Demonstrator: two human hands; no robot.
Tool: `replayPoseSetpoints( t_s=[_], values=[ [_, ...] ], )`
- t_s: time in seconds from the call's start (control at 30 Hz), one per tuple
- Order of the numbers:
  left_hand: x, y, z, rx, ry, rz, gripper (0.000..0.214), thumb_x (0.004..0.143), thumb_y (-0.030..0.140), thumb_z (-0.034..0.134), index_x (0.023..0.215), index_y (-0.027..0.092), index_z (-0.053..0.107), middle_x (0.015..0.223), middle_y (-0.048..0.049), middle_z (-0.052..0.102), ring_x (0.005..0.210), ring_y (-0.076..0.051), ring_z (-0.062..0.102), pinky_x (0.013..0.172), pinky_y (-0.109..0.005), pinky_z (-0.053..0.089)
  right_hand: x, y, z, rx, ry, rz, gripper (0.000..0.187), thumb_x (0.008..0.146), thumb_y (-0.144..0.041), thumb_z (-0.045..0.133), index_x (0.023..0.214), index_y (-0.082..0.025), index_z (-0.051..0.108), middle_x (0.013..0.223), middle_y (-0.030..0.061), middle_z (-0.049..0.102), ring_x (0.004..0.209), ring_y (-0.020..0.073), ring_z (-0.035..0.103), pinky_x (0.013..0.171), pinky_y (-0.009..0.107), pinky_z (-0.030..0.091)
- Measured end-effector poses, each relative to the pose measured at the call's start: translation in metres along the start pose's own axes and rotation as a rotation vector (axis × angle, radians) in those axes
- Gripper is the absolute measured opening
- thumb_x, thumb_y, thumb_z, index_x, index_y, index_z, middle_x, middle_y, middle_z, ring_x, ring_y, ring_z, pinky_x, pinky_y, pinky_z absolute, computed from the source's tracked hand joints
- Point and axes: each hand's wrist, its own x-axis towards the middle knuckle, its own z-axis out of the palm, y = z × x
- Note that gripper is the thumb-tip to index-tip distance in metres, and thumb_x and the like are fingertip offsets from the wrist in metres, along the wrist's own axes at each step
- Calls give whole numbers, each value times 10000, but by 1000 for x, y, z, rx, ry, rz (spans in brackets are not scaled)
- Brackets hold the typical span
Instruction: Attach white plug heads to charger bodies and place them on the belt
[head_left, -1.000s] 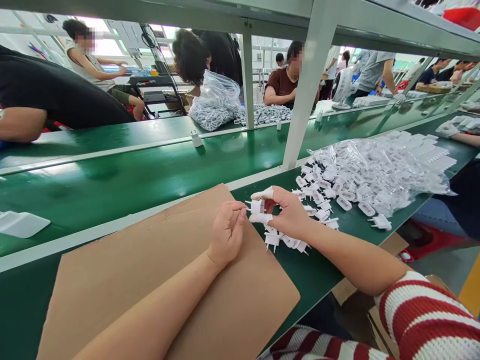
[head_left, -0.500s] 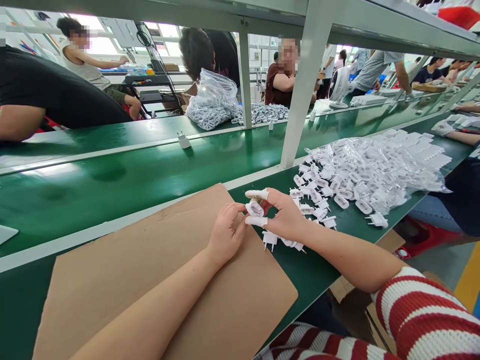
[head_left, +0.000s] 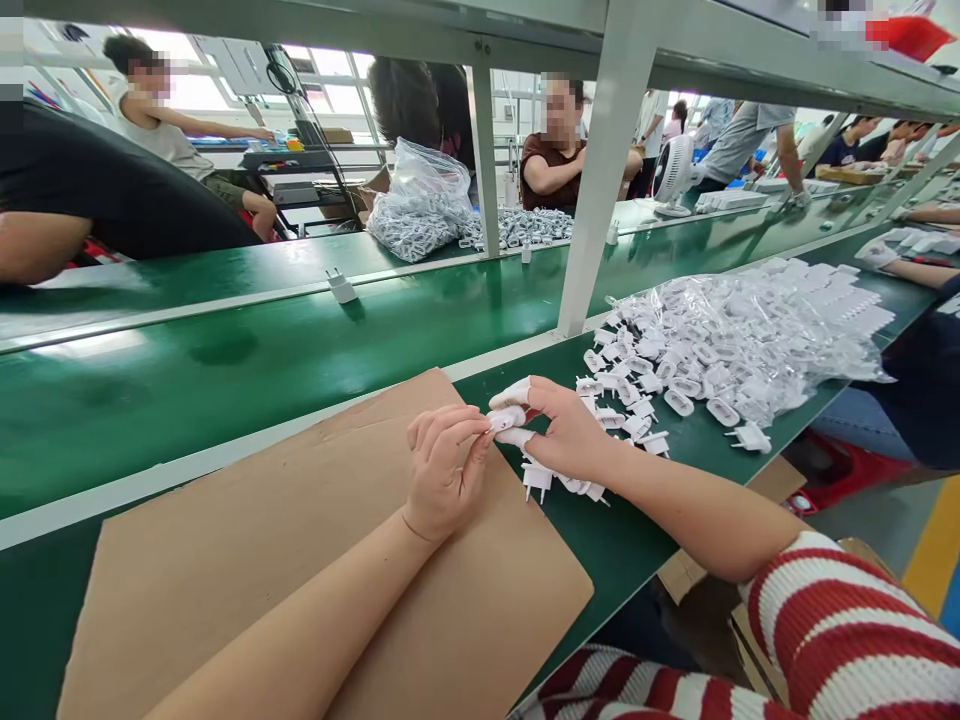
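Between my hands is a small white plug housing (head_left: 507, 418), above the right part of a brown cardboard sheet (head_left: 247, 560). My right hand (head_left: 566, 430) grips it between thumb and forefinger, both wearing white finger cots. At its left end, my left hand (head_left: 448, 465) pinches it with bare fingertips, which hide that end. More loose white plug housings (head_left: 538, 480) lie just under and beside my right hand. Farther right they run into a big heap of plug housings (head_left: 720, 340), partly under clear plastic film.
A green conveyor belt (head_left: 247, 365) runs past beyond the cardboard, carrying a lone plug (head_left: 341, 287). A white shelf post (head_left: 600, 190) rises beyond my right hand. Across the belt stands a bag of small parts (head_left: 421, 205). Co-workers sit around, including a person in brown (head_left: 555, 165).
The plug housing has turned, so its open side no longer faces me. My left fingers have bent into a pinch at its end. The lone plug on the belt has shifted left.
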Motion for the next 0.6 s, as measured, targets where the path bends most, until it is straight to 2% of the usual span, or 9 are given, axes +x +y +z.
replayPoseSetpoints(
  t_s=[0.17, 0.3, 0.37, 0.5, 0.6],
  values=[
    [2, 1, 1, 11, 13, -1, 206, 981, 134, 686, 1150, 220, 606, 1104, -78, 718, 1077, -242, 674, 977, -413, 474, -1, -2, -1, -79, -98, 33, 69, 870, -202, 761, 937, -211, 778, 902, 30, 672, 794, 158, 609, 735, 312, 523],
    [4, 1, 1, 28, 39, -7, 200, 978, 153, 674, 1153, 229, 613, 1161, -96, 691, 1129, -262, 647, 1022, -442, 482, -1, -3, 0, -13, -90, 73, 76, 871, -242, 763, 929, -208, 800, 914, 41, 714, 817, 169, 627, 749, 319, 522],
    [4, 1, 0, 24, 36, -25, 185, 982, 149, 659, 1145, 225, 615, 1184, -104, 680, 1142, -267, 636, 1032, -451, 475, 1, -6, 1, 93, -61, 170, 141, 847, -291, 798, 962, -209, 804, 934, 41, 747, 835, 174, 655, 755, 316, 529],
    [2, 0, -1, 12, -1, -79, 191, 1013, 189, 601, 1200, 227, 593, 1248, -122, 654, 1199, -277, 611, 1063, -479, 470, 8, -14, 0, 474, -48, 493, 335, 776, -339, 873, 1071, -209, 779, 1001, 45, 800, 849, 171, 747, 680, 252, 548],
    [0, -1, -1, 8, -13, -95, 252, 1004, 213, 631, 1248, 228, 573, 1282, -130, 637, 1230, -281, 599, 1080, -483, 477, 12, -20, -3, 632, -46, 644, 332, 780, -302, 876, 1073, -195, 762, 1016, 62, 813, 795, 157, 783, 635, 210, 570]
  ],
)
